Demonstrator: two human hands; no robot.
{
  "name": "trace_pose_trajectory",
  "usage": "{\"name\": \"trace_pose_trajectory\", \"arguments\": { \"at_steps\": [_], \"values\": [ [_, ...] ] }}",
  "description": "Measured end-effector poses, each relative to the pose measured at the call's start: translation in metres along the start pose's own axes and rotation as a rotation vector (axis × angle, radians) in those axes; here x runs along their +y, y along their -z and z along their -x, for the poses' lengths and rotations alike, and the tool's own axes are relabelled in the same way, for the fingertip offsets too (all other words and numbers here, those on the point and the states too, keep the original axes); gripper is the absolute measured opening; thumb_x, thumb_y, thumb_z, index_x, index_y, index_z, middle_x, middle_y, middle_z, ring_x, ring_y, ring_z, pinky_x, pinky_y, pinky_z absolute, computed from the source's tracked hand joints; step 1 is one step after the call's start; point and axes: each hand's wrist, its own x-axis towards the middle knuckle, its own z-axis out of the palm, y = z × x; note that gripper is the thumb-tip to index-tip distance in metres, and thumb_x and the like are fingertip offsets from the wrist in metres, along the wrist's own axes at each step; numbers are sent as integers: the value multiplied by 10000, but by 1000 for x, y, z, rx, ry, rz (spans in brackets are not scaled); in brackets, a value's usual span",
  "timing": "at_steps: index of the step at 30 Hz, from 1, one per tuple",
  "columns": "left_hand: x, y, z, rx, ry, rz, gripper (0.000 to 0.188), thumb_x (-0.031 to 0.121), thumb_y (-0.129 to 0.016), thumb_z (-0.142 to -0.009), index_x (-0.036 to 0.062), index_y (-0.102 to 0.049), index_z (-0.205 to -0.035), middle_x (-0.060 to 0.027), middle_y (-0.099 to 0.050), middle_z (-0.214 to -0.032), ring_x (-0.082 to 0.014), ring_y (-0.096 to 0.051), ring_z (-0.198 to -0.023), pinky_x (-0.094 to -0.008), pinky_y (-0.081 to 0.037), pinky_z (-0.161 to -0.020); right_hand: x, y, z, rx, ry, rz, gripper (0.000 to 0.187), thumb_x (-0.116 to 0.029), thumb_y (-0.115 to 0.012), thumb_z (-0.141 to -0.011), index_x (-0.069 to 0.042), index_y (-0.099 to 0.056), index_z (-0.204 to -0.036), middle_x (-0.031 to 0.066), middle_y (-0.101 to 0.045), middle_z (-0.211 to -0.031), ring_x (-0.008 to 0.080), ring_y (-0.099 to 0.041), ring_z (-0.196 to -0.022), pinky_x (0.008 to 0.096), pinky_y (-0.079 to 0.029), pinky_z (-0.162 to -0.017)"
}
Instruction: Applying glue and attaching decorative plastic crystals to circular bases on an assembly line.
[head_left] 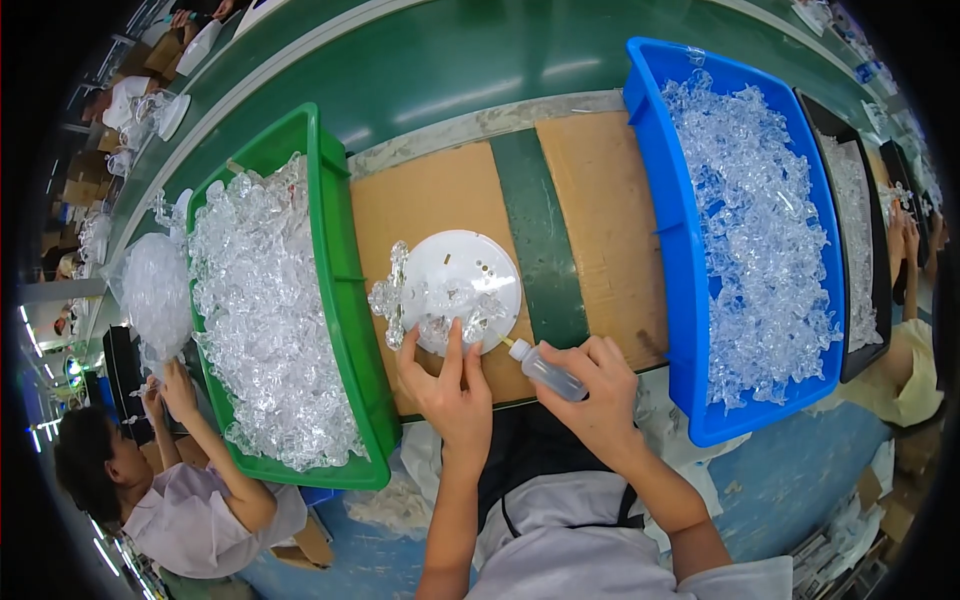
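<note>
A round white disc (462,260) with small holes lies on the cardboard in front of me. Clear plastic pieces (440,310) lie over its near part, and a clear flower-like piece (390,298) sticks out past its left edge. My left hand (450,395) is at the disc's near edge, fingers stretched and apart, their tips touching the clear pieces. My right hand (598,400) is closed around a small translucent squeeze bottle (552,373). The bottle is tilted, its thin nozzle pointing at the disc's near right edge.
A green bin (345,300) full of clear plastic pieces stands at left, a blue bin (672,250) of similar pieces at right. Beyond the blue bin is a black bin (880,270). Cardboard sheets (605,220) cover the green table. A co-worker (190,500) sits at left.
</note>
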Motion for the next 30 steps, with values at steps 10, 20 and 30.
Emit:
{"name": "trace_pose_trajectory", "arguments": {
  "at_steps": [10, 20, 30],
  "values": [
    [1, -1, 0, 11, -6, 7, 316, 135, -702, -774, 111, -677, -1088, -209, -461, -1216, -367, -463, -1115, -430, -375, -923, 5, 2, -4, 17, -40, -4, 331, -84, -778, -614, -66, -687, -932, 76, -524, -706, 230, -509, -658, 323, -403, -569],
    [1, 0, 3, 7, 14, -17, 332, 144, -715, -762, 120, -677, -1091, -207, -461, -1229, -364, -459, -1124, -431, -370, -925, 7, 7, -2, -27, -4, -6, 330, -97, -783, -610, -41, -680, -919, 80, -544, -723, 232, -515, -666, 320, -406, -583],
    [-11, 2, 9, 111, -15, 193, 295, 57, -677, -802, 103, -671, -1094, -179, -483, -1202, -316, -489, -1094, -329, -404, -826, -9, -7, 14, -42, -70, -208, 341, -125, -793, -642, -22, -640, -929, 72, -571, -756, 205, -546, -677, 291, -427, -576]
  ]
}}
